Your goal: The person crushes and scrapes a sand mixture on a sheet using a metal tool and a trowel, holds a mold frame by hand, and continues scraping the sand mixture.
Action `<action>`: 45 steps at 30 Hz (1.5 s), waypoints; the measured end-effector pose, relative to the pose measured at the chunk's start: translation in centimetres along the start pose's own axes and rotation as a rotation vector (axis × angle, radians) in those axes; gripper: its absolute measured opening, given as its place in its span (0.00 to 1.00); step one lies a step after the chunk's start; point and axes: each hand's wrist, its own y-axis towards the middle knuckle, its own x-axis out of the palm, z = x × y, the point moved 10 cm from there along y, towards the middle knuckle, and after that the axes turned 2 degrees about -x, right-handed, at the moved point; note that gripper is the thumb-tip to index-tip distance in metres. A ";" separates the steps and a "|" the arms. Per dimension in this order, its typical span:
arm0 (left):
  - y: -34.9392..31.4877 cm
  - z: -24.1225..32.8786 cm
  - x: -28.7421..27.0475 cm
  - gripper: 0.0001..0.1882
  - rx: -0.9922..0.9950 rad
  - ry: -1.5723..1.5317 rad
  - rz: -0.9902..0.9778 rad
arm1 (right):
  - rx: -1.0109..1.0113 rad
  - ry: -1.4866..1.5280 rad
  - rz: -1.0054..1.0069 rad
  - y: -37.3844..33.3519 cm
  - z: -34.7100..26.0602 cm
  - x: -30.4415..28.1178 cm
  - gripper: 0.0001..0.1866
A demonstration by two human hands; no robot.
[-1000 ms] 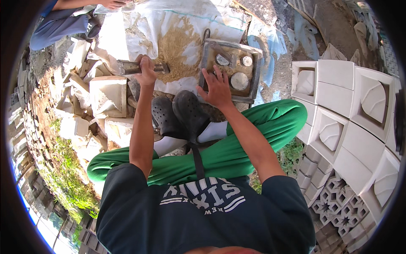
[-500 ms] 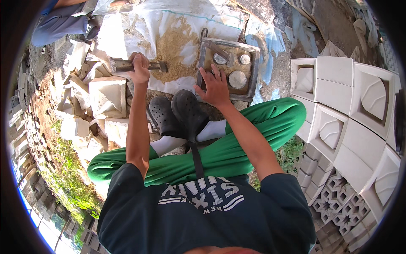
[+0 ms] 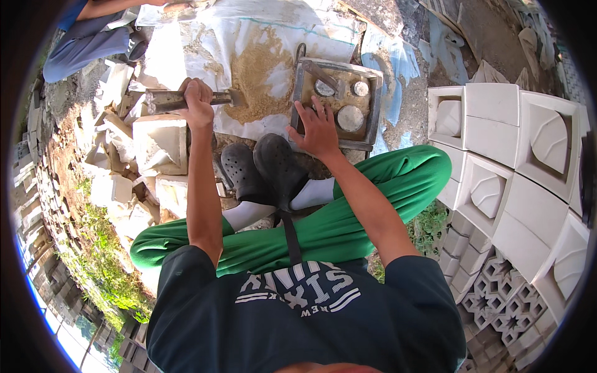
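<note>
My left hand (image 3: 198,104) is wrapped round a dark metal tool, held level above the sand pile. The tool has a thick bar (image 3: 163,101) at its left end and a slimmer shaft with a small flat head (image 3: 235,97) at the right. My right hand (image 3: 317,132) lies with fingers spread over the near left part of a square mould (image 3: 377,102). Brownish sandy mix fills the mould, around several round pieces such as a large pale disc (image 3: 350,118). A slanting bar (image 3: 320,73) crosses its far left part. My fingers partly cover one round piece.
Loose sand (image 3: 261,68) lies on a white sheet (image 3: 221,37) beyond my feet. Broken pale blocks (image 3: 158,144) are heaped at left. Moulded pale blocks (image 3: 491,102) stand in rows at right. Another person's leg (image 3: 87,53) and arm show at the far left.
My left hand has shifted slightly left with the metal tool. The right hand stays on the mould. At the far left, the other person's arm and leg have moved.
</note>
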 end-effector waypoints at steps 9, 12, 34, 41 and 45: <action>-0.7 -2.9 -1.8 0.15 -0.011 -0.006 0.007 | -0.014 0.016 -0.005 -0.2 -1.8 -0.1 0.34; -1.1 -2.5 0.0 0.15 -0.075 0.041 0.004 | -0.004 0.001 -0.010 -0.5 -0.9 0.0 0.34; -1.3 -3.5 -1.3 0.15 -0.107 -0.020 -0.060 | -0.032 0.019 0.038 -0.2 -0.8 -0.8 0.33; -2.1 1.9 1.7 0.15 0.031 0.059 -0.153 | -0.010 0.034 0.026 -0.5 -0.4 -0.3 0.33; -2.2 4.3 2.8 0.15 0.105 0.025 -0.176 | 0.008 0.022 0.009 -0.6 0.1 0.0 0.34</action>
